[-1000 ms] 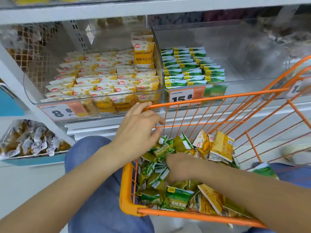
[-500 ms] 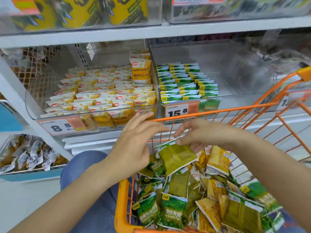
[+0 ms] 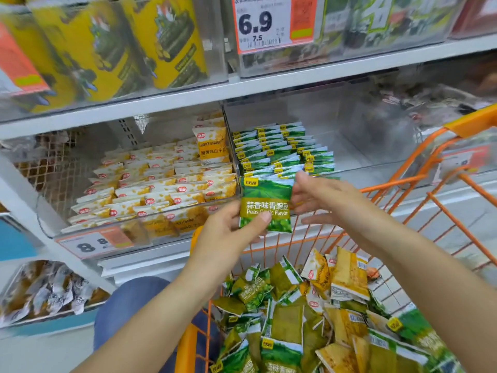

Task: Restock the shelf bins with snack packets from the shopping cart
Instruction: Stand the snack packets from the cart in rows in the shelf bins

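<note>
Left hand pinching, right hand open

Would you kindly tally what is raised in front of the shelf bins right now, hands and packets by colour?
Hands: 2, the left hand and the right hand
Green packets: 1, the green pea packet, gripped by the left hand
Yellow packets: 0
Total: 3

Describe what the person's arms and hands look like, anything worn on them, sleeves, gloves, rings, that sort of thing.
Both forearms are bare as far as the frame shows: no sleeves or cuffs in view. The left hand and right hand wear no gloves, and no rings, watch or bracelet show on the visible fingers or wrists. Fingernails look short and unpainted.
</note>
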`<act>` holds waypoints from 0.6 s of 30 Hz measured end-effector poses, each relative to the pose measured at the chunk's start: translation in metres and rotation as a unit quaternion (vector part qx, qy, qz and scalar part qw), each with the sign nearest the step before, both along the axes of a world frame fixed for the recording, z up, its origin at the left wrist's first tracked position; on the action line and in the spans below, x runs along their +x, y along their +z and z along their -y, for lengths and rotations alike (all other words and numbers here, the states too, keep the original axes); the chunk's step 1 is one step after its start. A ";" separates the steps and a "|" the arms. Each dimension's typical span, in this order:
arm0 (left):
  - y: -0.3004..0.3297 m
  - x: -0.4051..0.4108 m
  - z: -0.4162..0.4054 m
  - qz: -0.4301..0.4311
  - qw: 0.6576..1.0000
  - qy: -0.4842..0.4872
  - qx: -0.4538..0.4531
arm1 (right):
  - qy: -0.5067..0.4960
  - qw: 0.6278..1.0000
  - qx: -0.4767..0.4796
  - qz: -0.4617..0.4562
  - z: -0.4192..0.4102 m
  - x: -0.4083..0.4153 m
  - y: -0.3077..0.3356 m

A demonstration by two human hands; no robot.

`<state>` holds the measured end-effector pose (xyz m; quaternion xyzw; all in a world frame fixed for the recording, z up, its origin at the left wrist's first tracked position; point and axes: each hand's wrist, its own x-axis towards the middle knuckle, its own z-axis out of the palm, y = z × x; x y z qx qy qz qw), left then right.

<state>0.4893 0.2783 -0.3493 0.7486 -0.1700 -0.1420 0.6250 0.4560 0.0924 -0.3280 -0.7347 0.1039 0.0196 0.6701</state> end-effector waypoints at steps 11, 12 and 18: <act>-0.011 0.059 0.058 0.386 0.838 0.034 0.384 | -0.214 0.900 -0.374 0.058 0.097 0.014 0.037; -0.017 0.065 0.060 0.398 0.828 0.046 0.392 | -0.215 0.886 -0.410 0.041 0.104 0.020 0.040; -0.028 0.069 0.060 0.440 0.819 0.072 0.361 | -0.008 0.847 -0.531 -0.039 0.109 0.077 0.031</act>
